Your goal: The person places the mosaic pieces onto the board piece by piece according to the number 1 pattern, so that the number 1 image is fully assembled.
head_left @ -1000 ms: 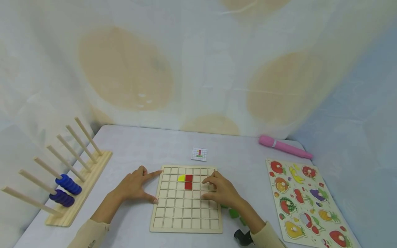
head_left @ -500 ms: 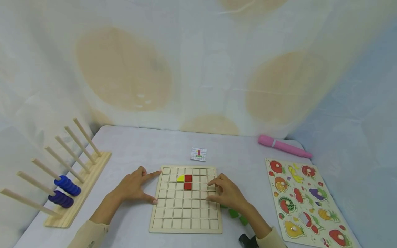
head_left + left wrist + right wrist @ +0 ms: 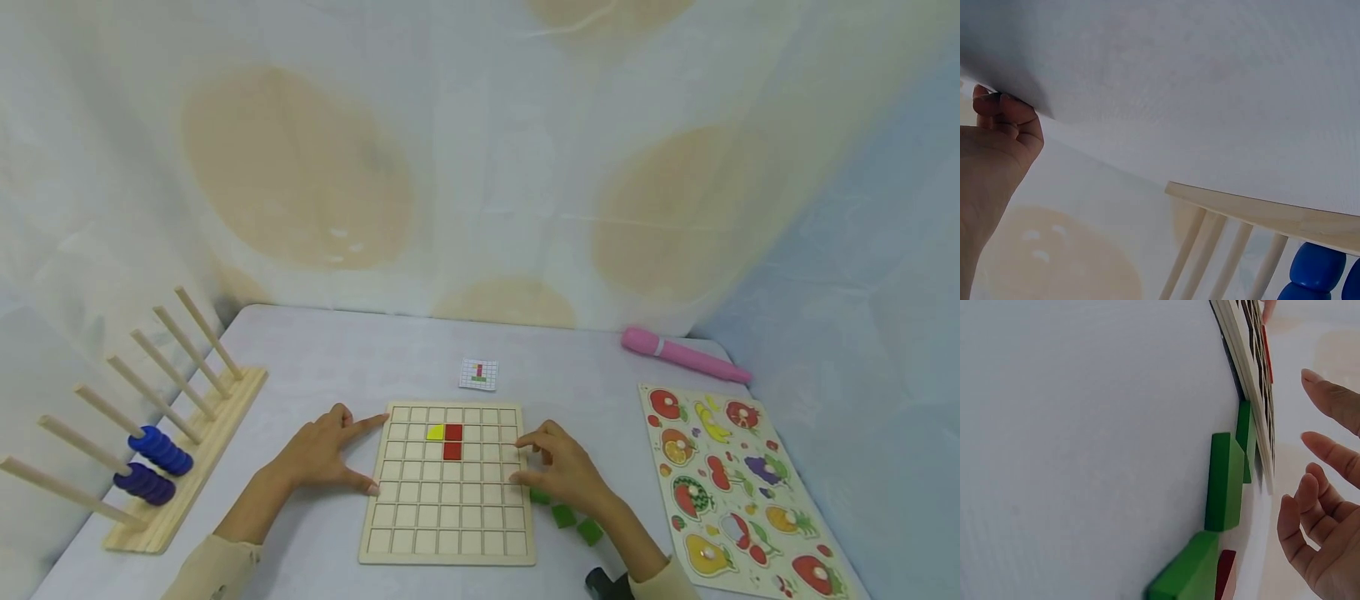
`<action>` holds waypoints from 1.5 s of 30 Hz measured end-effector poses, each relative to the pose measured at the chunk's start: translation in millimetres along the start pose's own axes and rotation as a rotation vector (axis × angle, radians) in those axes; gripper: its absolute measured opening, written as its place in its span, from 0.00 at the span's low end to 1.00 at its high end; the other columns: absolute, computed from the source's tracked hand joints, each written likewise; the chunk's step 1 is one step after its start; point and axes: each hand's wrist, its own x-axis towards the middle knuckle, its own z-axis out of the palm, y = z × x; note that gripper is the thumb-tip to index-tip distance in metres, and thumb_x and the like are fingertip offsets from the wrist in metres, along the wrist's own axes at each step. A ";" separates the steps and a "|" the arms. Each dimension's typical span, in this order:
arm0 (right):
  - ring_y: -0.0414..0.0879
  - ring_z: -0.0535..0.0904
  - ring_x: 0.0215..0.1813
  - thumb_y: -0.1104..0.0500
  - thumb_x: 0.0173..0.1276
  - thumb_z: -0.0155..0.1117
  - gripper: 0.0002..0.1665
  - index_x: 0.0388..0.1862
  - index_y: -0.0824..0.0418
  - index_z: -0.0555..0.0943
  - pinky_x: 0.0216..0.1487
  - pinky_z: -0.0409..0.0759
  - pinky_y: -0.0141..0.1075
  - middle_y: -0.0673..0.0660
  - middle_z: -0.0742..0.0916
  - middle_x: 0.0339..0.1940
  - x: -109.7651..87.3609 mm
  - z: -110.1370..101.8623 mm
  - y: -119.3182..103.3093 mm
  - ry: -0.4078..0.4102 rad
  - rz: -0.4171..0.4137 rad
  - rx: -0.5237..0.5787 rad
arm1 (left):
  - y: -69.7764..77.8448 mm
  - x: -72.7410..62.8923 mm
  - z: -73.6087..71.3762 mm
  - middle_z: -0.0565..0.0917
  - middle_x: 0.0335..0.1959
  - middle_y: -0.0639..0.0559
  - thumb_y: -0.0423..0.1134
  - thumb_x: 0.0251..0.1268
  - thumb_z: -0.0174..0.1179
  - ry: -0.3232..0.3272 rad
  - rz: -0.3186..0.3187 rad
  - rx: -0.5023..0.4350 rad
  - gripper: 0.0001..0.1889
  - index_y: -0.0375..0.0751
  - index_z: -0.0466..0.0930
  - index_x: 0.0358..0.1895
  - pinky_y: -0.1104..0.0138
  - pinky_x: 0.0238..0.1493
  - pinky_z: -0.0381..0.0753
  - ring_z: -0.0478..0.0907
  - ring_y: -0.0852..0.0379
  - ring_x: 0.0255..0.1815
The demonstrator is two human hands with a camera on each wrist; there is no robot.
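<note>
A wooden grid board (image 3: 448, 560) lies flat on the table in the head view. Two red squares (image 3: 453, 442) sit one below the other in its cells, with a yellow quarter-round piece (image 3: 436, 432) at the left of the upper one. My left hand (image 3: 318, 454) touches the board's left edge with spread thumb and index finger, the other fingers folded in. Over the right edge hovers my right hand (image 3: 558, 467), thumb and index finger apart with nothing between them. Several green blocks (image 3: 564, 517) lie beside the board under the right forearm; a dark red block (image 3: 1225, 575) shows in the right wrist view.
A small printed grid card (image 3: 478, 374) lies behind the board. At the left stands a wooden peg rack (image 3: 251, 392) with blue beads (image 3: 161, 450). A fruit puzzle board (image 3: 705, 483) and a pink marker-like stick (image 3: 686, 354) lie at the right, a black object (image 3: 600, 583) near the right sleeve.
My right hand has drawn back to the right, from over the board's cells to its right edge, uncovering more of the green blocks. The left hand keeps its place on the board.
</note>
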 end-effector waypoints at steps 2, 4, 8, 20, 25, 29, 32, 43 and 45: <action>0.43 0.69 0.34 0.52 0.49 0.83 0.27 0.48 0.56 0.86 0.32 0.68 0.30 0.52 0.77 0.37 -0.9 -1.1 1.7 0.004 0.006 0.000 | 0.3 -0.4 -0.4 0.64 0.40 0.53 0.82 0.26 0.65 -0.002 -0.002 -0.004 0.59 0.64 0.67 0.73 0.67 0.30 0.59 0.58 0.57 0.29; 0.43 0.68 0.33 0.51 0.50 0.82 0.27 0.49 0.56 0.86 0.32 0.68 0.30 0.51 0.77 0.37 -1.8 -1.8 3.4 0.003 0.011 0.000 | 0.9 -0.7 -1.0 0.64 0.40 0.53 0.82 0.26 0.66 -0.001 -0.004 -0.009 0.59 0.64 0.67 0.73 0.67 0.30 0.58 0.58 0.57 0.29; 0.43 0.68 0.33 0.51 0.50 0.82 0.26 0.48 0.55 0.86 0.32 0.67 0.29 0.51 0.77 0.36 -4.3 -4.8 6.2 0.005 0.018 -0.002 | 1.7 -1.1 -1.4 0.64 0.40 0.53 0.82 0.27 0.66 0.003 -0.003 -0.011 0.59 0.64 0.67 0.73 0.67 0.30 0.58 0.58 0.57 0.30; 0.40 0.67 0.32 0.53 0.50 0.82 0.24 0.47 0.56 0.86 0.33 0.68 0.30 0.51 0.77 0.34 -14.8 -12.9 16.0 0.046 0.036 -0.035 | 0.1 0.3 -0.8 0.63 0.39 0.54 0.84 0.27 0.63 0.014 0.007 0.017 0.59 0.64 0.67 0.73 0.67 0.30 0.58 0.57 0.58 0.30; 0.38 0.67 0.32 0.52 0.50 0.82 0.24 0.46 0.56 0.86 0.33 0.69 0.29 0.51 0.77 0.34 -21.1 -16.5 21.4 0.058 0.028 -0.036 | -0.1 0.5 -0.3 0.63 0.38 0.54 0.84 0.26 0.63 0.012 0.001 0.008 0.59 0.65 0.67 0.73 0.68 0.30 0.58 0.57 0.58 0.29; 0.38 0.67 0.31 0.52 0.50 0.82 0.23 0.45 0.56 0.86 0.32 0.68 0.29 0.49 0.76 0.33 -26.6 -17.9 27.1 0.067 0.043 -0.047 | -0.5 0.3 0.0 0.63 0.38 0.53 0.84 0.26 0.64 0.010 0.003 0.005 0.59 0.65 0.67 0.73 0.68 0.29 0.58 0.57 0.58 0.29; 0.38 0.67 0.31 0.52 0.50 0.82 0.23 0.45 0.56 0.86 0.32 0.68 0.29 0.49 0.76 0.32 -29.8 -19.0 30.8 0.072 0.054 -0.043 | -0.8 0.1 -0.2 0.63 0.38 0.53 0.84 0.26 0.64 0.010 0.006 0.007 0.59 0.64 0.67 0.73 0.67 0.30 0.58 0.57 0.58 0.29; 0.40 0.68 0.33 0.55 0.50 0.82 0.22 0.44 0.57 0.86 0.34 0.69 0.29 0.51 0.76 0.33 -41.2 -27.2 35.0 0.066 0.094 -0.016 | 0.4 -0.6 -1.3 0.63 0.39 0.53 0.82 0.27 0.66 0.004 0.006 -0.010 0.59 0.63 0.67 0.73 0.67 0.30 0.58 0.58 0.57 0.29; 0.39 0.68 0.33 0.55 0.50 0.82 0.22 0.44 0.57 0.86 0.34 0.69 0.29 0.51 0.76 0.32 -44.2 -28.5 37.3 0.067 0.093 -0.014 | 0.0 -0.5 -0.8 0.63 0.39 0.53 0.82 0.27 0.65 0.006 0.008 -0.010 0.59 0.63 0.67 0.73 0.67 0.29 0.58 0.58 0.57 0.28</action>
